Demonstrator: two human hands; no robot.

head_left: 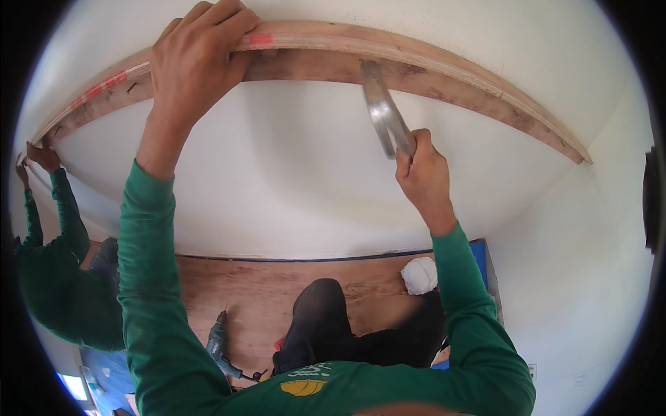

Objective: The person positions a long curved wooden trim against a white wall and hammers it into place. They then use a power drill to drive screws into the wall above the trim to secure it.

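A person in green sleeves reaches up with both arms toward a long wooden board (pixel 312 66) that runs across a white wall (pixel 298 166), its line curved by the lens. The left hand (pixel 196 66) is raised to the board left of centre, fingers curled close over its upper edge and the thumb lower, against its face, so the wood lies between fingers and thumb. A red mark shows on the edge just right of these fingertips.

The right hand (pixel 424 173) is closed around the lower end of a shiny metal hand tool (pixel 381 114), fingers wrapped about its grip. The tool slants up and left from the fist, its blurred far end overlapping the board; whether it touches the wood cannot be told. The board itself lies above the right fingers, well apart from them.

At far left, a co-worker (pixel 66 284), also in green, has both hands up at the board's left end. Below, a green drill (pixel 217 343) lies on a wooden surface (pixel 257 277), and a white bundle (pixel 419 276) sits near the right forearm.
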